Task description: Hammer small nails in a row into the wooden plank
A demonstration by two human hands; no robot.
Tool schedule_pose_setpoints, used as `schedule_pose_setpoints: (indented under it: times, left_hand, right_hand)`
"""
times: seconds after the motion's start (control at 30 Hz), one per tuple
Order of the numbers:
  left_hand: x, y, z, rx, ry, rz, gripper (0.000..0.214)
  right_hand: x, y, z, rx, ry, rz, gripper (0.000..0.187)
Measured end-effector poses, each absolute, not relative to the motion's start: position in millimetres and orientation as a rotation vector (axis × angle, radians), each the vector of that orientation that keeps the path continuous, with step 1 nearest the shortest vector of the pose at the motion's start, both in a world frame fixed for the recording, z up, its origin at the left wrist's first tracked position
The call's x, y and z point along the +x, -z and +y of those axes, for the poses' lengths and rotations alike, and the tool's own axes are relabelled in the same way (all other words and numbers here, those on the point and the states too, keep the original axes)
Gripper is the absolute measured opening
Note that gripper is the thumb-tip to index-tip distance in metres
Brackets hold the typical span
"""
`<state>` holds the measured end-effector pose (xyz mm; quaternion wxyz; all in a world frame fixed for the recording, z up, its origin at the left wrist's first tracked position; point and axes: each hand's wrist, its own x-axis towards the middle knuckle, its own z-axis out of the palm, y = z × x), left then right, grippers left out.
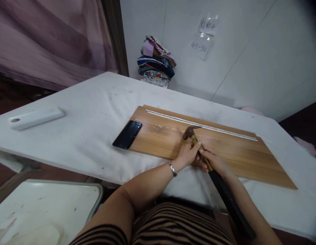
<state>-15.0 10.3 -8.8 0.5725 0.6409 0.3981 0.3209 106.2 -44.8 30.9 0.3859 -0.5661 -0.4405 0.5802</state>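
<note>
A long wooden board (239,153) lies on the white-covered table (91,112). A claw hammer (192,133) rests with its rusty head on the board, its black handle running back toward me. My right hand (215,161) grips the hammer's neck just below the head. My left hand (188,153), with a bracelet at the wrist, has its fingers closed against the same spot on the hammer. A few small nails (158,128) lie loose on the board to the left. A pale strip (201,125) runs along the board's far edge.
A black phone (127,134) lies half on the board's left end. A white oblong case (35,118) sits at the table's left. Folded cloths (155,61) are stacked against the wall. A white folding chair (45,207) stands at lower left.
</note>
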Motion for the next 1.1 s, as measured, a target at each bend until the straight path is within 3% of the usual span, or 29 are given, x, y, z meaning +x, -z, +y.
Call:
schedule_pose_setpoints:
  times: [1.1]
  left_hand:
    - [-14.0,9.4,11.0,1.485,-0.738,0.942,0.058]
  right_hand:
    - [107.1,-25.3,-44.2,-1.435,-1.461,-1.104,0.035]
